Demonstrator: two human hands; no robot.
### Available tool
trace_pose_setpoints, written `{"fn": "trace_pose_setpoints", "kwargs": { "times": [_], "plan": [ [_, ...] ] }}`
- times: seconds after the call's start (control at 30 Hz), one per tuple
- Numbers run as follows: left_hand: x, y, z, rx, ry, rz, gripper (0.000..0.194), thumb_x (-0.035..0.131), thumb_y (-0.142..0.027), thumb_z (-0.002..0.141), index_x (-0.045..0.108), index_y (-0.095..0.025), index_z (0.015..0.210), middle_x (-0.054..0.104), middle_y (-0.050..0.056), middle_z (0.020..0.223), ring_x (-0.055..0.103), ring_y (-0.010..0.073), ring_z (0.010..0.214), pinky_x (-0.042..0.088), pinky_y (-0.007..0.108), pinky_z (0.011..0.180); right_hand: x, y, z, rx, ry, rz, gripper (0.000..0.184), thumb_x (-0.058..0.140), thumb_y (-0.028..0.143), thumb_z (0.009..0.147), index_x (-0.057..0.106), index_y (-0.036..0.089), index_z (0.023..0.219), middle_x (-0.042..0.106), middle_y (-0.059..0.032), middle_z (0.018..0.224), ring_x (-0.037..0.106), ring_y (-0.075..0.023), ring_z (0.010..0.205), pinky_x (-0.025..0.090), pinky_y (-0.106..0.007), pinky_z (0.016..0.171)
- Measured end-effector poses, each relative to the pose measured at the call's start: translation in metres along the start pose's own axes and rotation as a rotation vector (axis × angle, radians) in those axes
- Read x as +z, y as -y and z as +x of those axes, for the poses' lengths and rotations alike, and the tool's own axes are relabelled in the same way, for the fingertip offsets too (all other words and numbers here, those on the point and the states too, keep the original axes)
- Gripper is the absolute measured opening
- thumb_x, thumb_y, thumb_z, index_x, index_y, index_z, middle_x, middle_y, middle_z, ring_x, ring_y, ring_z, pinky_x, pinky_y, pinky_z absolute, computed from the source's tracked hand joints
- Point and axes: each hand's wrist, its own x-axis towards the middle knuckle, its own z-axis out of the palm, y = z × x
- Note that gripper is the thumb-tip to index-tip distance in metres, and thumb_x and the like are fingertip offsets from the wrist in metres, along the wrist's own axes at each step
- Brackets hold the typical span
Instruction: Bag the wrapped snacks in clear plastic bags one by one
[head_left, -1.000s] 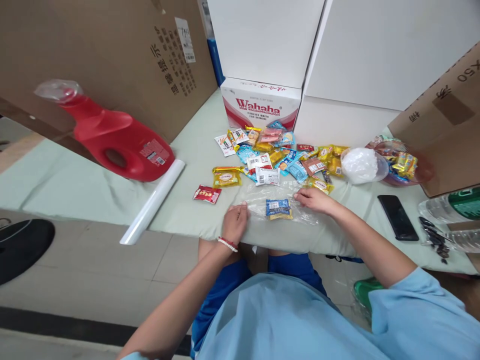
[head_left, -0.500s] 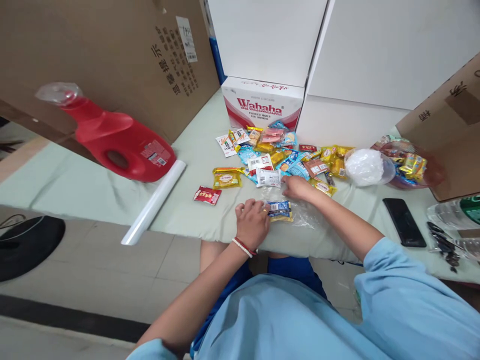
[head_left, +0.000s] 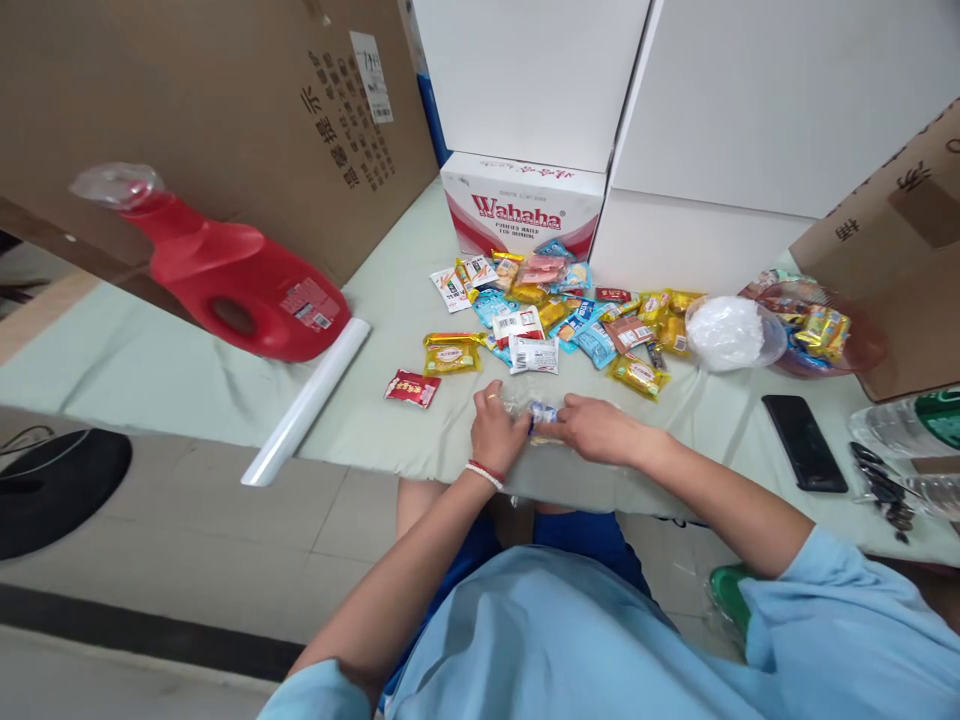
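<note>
The blue snack packet (head_left: pixel 543 411) is between your two hands, low over the desk (head_left: pixel 427 435), with clear plastic beside it. Your left hand (head_left: pixel 499 430) grips its left side and your right hand (head_left: pixel 594 428) grips its right side. Just past your hands is a big pile of snacks (head_left: pixel 596 342). A red packet (head_left: pixel 412 388) lies left of your left hand. Farther left is a white roll (head_left: pixel 307 400), touching a red bottle (head_left: pixel 247 285). A black phone (head_left: pixel 805 443) lies well right of your right hand.

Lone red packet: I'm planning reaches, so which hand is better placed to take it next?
Probably the left hand: it is nearer the red packet, while the right hand lies farther off, beyond the left.
</note>
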Motion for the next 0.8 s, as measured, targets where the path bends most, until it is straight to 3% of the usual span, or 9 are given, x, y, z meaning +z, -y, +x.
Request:
{"fn": "trace_pose_setpoints", "kwargs": {
  "times": [0.13,0.27,0.37,0.47,0.57,0.6,0.7,0.77,0.8],
  "plan": [
    [-0.016,0.009,0.017,-0.203,0.19,-0.428,0.018,0.074,-0.029,0.067,0.067,-0.019,0.081,0.066,0.001,0.072,0.062,0.0184,0.071,0.05,0.03,0.07,0.012,0.009,-0.008,-0.026,0.036,0.013,0.05,0.05,0.012,0.098,0.062,0.032,0.142,0.068,-0.0099,0.095,0.05,-0.0259,0.093,0.036,-0.032,0.068],
    [-0.027,-0.005,0.01,-0.238,0.206,-0.633,0.022,0.068,-0.036,0.07,0.067,-0.018,0.081,0.067,-0.001,0.072,0.059,0.0124,0.061,0.047,0.025,0.061,0.014,0.018,-0.005,0.034,0.046,0.003,0.045,0.048,0.017,0.101,0.064,0.031,0.14,0.067,-0.0115,0.099,0.051,-0.0277,0.099,0.036,-0.033,0.071],
    [-0.024,-0.027,-0.006,-0.142,0.352,-0.736,0.02,0.067,-0.033,0.075,0.073,-0.017,0.085,0.072,0.003,0.081,0.066,0.0153,0.072,0.051,0.027,0.068,0.014,0.025,-0.003,0.08,0.025,0.042,0.036,0.046,0.019,0.103,0.072,0.027,0.127,0.066,-0.0132,0.099,0.053,-0.029,0.103,0.038,-0.034,0.076],
    [-0.016,-0.04,-0.018,0.095,0.455,-0.564,0.026,0.056,-0.031,0.088,0.078,-0.018,0.086,0.075,0.008,0.099,0.07,0.0205,0.095,0.055,0.033,0.088,0.014,0.022,-0.014,0.072,-0.014,0.163,0.033,0.047,0.022,0.103,0.076,0.022,0.118,0.065,-0.0149,0.104,0.054,-0.0284,0.105,0.042,-0.036,0.085],
    [-0.01,-0.038,-0.026,0.352,0.426,-0.258,0.032,0.047,-0.025,0.096,0.079,-0.019,0.099,0.074,0.009,0.115,0.067,0.0216,0.11,0.051,0.039,0.101,0.018,0.009,-0.041,-0.047,-0.073,0.416,0.031,0.054,0.027,0.1,0.075,0.023,0.123,0.067,-0.0127,0.113,0.056,-0.0267,0.111,0.044,-0.038,0.096],
    [-0.009,-0.037,-0.029,0.439,0.419,-0.131,0.032,0.048,-0.023,0.096,0.078,-0.02,0.105,0.073,0.009,0.12,0.066,0.0225,0.113,0.049,0.041,0.102,0.021,0.004,-0.05,-0.012,-0.107,0.523,0.033,0.053,0.031,0.101,0.072,0.024,0.127,0.069,-0.0107,0.111,0.059,-0.0252,0.108,0.045,-0.037,0.095],
    [-0.005,-0.032,-0.04,0.655,0.374,0.228,0.032,0.053,-0.02,0.096,0.071,-0.021,0.123,0.069,0.009,0.133,0.06,0.0261,0.122,0.048,0.046,0.098,0.038,-0.003,-0.067,0.417,-0.258,0.674,0.043,0.041,0.042,0.106,0.066,0.021,0.134,0.072,-0.0061,0.09,0.064,-0.0229,0.086,0.049,-0.035,0.084],
    [-0.002,-0.031,-0.048,0.731,0.324,0.376,0.034,0.053,-0.02,0.098,0.067,-0.021,0.128,0.066,0.01,0.137,0.058,0.0264,0.123,0.047,0.046,0.094,0.055,0.001,-0.068,0.685,-0.34,0.54,0.046,0.047,0.046,0.102,0.065,0.017,0.133,0.071,-0.0091,0.091,0.063,-0.0265,0.087,0.05,-0.038,0.084],
    [-0.001,-0.03,-0.051,0.751,0.296,0.421,0.034,0.052,-0.02,0.099,0.066,-0.021,0.129,0.066,0.011,0.138,0.058,0.0262,0.123,0.046,0.045,0.093,0.063,0.006,-0.067,0.747,-0.358,0.444,0.046,0.054,0.046,0.099,0.066,0.016,0.132,0.07,-0.0119,0.096,0.062,-0.0292,0.093,0.049,-0.04,0.087]
  ]
}}
